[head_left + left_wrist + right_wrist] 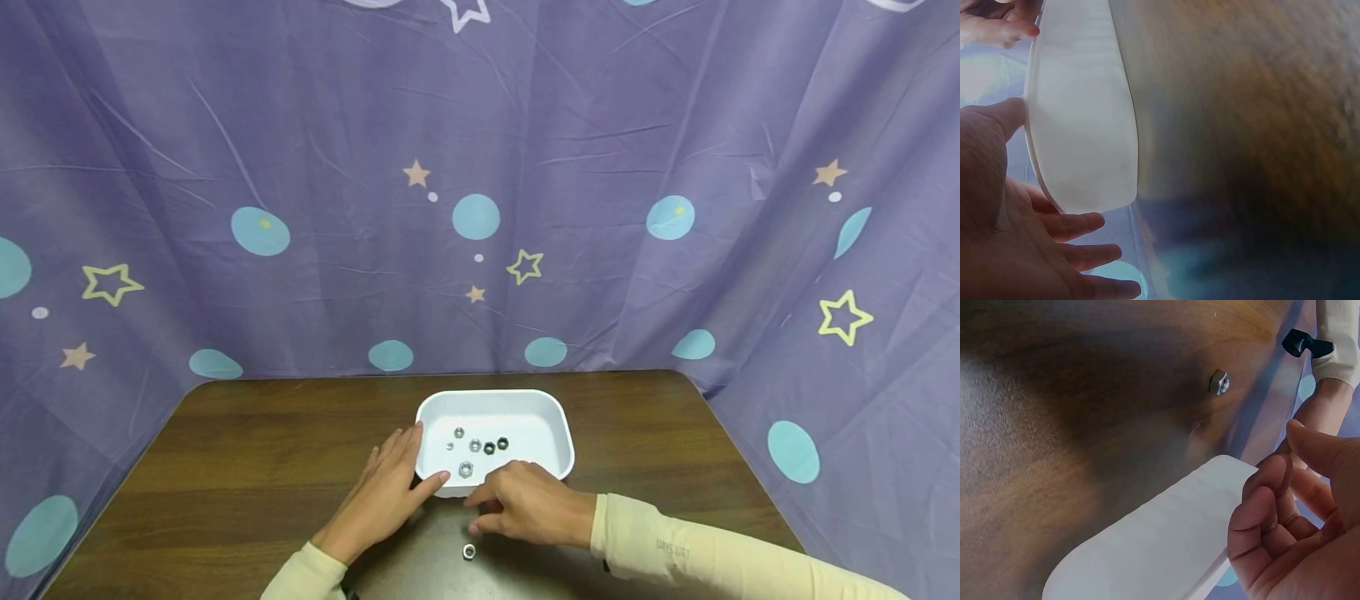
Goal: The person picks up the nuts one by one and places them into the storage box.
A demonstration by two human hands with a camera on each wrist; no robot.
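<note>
A white tray (555, 467) holds several hex nuts (466, 469), some silvery and two dark. My left hand (386, 500) rests at the tray's front left corner, its fingers stretched along the left side and the thumb at the front rim. In the left wrist view that thumb (1013, 115) meets the rim. My right hand (536, 504) is over the tray's front edge, fingers bent and thumb apart from them, with nothing seen between them. One silver nut (468, 552) lies on the table in front of the tray; the right wrist view shows this nut (1219, 382) too.
The brown wooden table (285, 450) reaches back to a purple curtain (345, 250) printed with stars and dots. A black strap piece (1307, 345) sits at the left sleeve. My right sleeve (697, 542) crosses the table's front right.
</note>
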